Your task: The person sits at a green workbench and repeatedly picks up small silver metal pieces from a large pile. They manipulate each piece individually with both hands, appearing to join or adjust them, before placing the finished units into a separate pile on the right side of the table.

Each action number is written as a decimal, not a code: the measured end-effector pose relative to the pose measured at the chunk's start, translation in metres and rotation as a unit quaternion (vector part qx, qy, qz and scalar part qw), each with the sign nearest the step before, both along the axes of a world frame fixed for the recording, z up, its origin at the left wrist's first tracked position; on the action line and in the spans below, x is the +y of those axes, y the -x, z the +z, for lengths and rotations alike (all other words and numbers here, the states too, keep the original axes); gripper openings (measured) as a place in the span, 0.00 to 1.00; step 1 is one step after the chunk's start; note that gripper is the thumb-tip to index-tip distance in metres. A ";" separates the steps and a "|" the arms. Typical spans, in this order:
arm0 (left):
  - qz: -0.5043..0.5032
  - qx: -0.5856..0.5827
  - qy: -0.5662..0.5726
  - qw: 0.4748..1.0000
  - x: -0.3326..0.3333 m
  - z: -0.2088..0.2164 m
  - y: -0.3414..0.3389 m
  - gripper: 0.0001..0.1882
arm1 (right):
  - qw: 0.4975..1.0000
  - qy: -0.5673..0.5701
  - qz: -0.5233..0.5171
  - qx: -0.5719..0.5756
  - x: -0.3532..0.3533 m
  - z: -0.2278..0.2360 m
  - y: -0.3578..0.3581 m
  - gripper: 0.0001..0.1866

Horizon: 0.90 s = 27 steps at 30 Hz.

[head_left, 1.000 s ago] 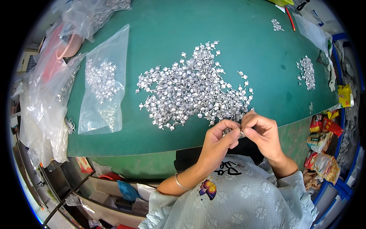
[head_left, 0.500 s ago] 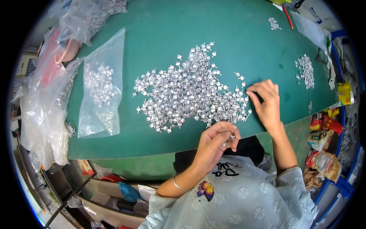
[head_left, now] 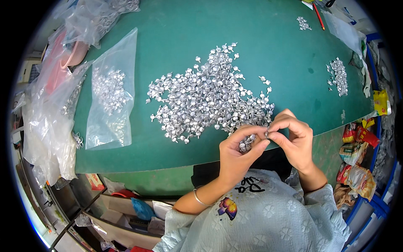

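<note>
A large heap of small silver metal pieces (head_left: 201,96), each with a round head and a short stem, covers the middle of the green table. Cupped at the heap's near edge, my left hand (head_left: 239,153) holds several of these pieces (head_left: 247,143) in its palm. My right hand (head_left: 296,138) meets the left fingertips, its thumb and forefinger pinched on one small metal piece (head_left: 266,134). Both hands hover close to the table's near edge; the right hand's other fingers are curled.
A clear plastic bag (head_left: 111,92) with more metal pieces lies left of the heap. Further left are bulky plastic bags (head_left: 50,126) and a pink basket (head_left: 76,54). Two small piles (head_left: 339,75) sit at the right, with a red pencil (head_left: 319,17) at the far right.
My right hand has moved from the heap's right edge toward me, to the left hand. The left hand has risen slightly and turned, showing the pieces in its palm.
</note>
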State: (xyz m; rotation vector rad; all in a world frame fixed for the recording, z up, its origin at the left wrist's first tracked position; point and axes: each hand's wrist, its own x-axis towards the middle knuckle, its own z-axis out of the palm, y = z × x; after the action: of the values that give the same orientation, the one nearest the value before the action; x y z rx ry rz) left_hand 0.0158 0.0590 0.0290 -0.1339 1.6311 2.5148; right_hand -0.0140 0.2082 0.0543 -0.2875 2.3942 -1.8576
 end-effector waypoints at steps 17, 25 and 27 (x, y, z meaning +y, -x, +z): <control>-0.012 0.029 -0.027 0.999 -0.005 0.001 -0.006 0.08 | 0.963 -0.111 0.013 0.245 -0.005 0.007 -0.006 0.10; -0.016 0.018 -0.056 0.998 -0.004 0.003 -0.006 0.08 | 0.962 -0.104 0.008 0.253 -0.005 0.007 -0.008 0.11; -0.015 0.015 -0.054 0.998 -0.004 0.005 -0.006 0.07 | 0.962 -0.102 0.009 0.253 -0.005 0.007 -0.008 0.11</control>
State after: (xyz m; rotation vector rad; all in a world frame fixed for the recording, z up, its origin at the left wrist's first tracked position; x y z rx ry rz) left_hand 0.0218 0.0548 0.0336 -0.0590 1.4916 2.5869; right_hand -0.0064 0.2037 0.0617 -0.8520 2.8604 -1.6616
